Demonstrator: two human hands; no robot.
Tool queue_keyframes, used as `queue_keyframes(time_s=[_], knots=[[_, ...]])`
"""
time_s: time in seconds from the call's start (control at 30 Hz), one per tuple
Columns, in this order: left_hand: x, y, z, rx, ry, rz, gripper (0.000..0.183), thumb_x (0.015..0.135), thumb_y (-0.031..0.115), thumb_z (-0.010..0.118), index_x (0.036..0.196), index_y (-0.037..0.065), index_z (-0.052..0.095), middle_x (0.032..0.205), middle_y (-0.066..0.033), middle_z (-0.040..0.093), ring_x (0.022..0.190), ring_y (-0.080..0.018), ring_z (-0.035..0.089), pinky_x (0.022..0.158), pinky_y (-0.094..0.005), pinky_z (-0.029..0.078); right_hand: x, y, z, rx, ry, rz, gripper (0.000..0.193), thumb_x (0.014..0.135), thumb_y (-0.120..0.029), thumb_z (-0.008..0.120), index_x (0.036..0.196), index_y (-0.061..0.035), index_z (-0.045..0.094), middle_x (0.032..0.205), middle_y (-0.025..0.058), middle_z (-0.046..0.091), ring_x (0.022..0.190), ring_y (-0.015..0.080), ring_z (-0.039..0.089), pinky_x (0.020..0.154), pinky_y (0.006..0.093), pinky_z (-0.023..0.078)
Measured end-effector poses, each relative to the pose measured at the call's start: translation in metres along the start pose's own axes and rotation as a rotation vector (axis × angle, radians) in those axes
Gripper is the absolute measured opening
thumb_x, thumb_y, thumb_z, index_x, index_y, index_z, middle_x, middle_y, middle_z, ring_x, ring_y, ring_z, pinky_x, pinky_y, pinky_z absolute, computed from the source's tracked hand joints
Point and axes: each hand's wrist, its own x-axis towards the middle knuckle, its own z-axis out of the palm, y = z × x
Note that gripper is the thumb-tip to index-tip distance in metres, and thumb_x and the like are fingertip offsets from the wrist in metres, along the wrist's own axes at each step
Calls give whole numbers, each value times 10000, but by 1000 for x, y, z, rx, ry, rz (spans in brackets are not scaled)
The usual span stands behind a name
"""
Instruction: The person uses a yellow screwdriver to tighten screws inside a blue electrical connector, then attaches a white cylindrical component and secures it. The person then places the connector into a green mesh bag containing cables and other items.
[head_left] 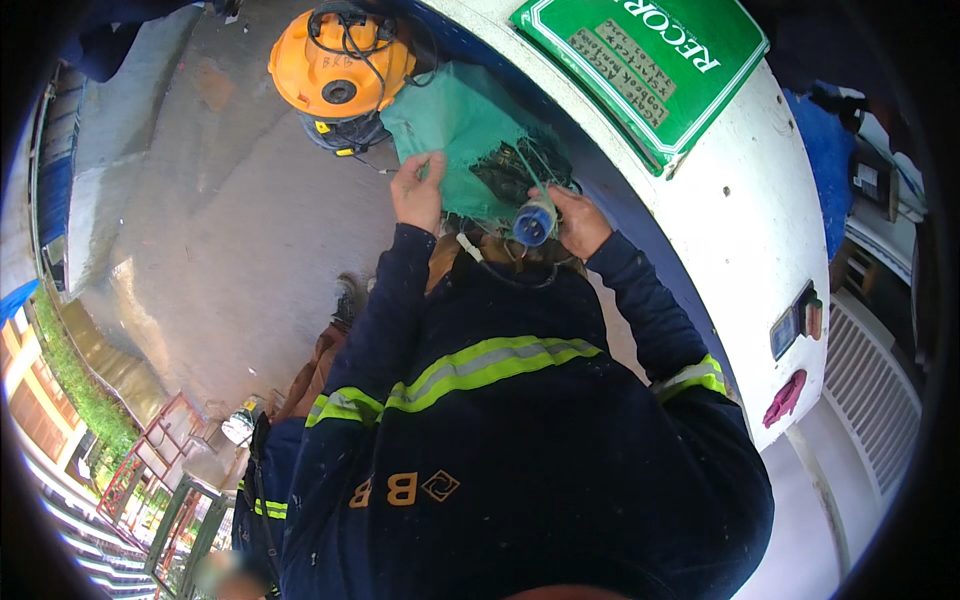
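Observation:
A frayed green woven sack (pixel 445 110) lies across my lap, with dark cable-like coils (pixel 507 172) showing through its torn side. At the sack's left edge my left hand (pixel 417 192) is closed, thumb and forefinger pinching the fabric. My right hand (pixel 582 222) grips a blue round industrial plug (pixel 533 224) from its right side, the pin end facing up toward me. Loose green strands hang over the plug. A white-tipped thin cord (pixel 470 247) rests below it, against my dark jacket.
An orange helmet (pixel 340 72) with a black cord sits beyond the sack. On the white curved table (pixel 735 210) at right are a green book (pixel 650 60), a phone-like device (pixel 788 330) and a maroon cloth (pixel 785 397). Another person (pixel 262 490) is at lower left.

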Motion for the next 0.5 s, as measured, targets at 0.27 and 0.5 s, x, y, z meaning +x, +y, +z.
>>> queue_keyframes(time_s=[0.27, 0.5], knots=[[33, -2, 36, 465, 38, 26, 598, 864, 411, 677, 1114, -128, 611, 972, -287, 661, 947, -323, 653, 854, -362, 475, 3, -1, -8, 135, 193, 231, 518, 771, -14, 722, 1259, -52, 553, 1148, 116, 653, 1081, 241, 621, 916, 318, 476], [24, 34, 42, 185, 55, -68, 727, 906, 461, 622, 1175, -207, 526, 928, -239, 676, 952, -221, 622, 881, -326, 457, 0, 63, 14, 283, 302, 396, 418, 883, -370, 655, 1165, -63, 635, 1114, 133, 675, 1054, 301, 615, 909, 365, 458]])
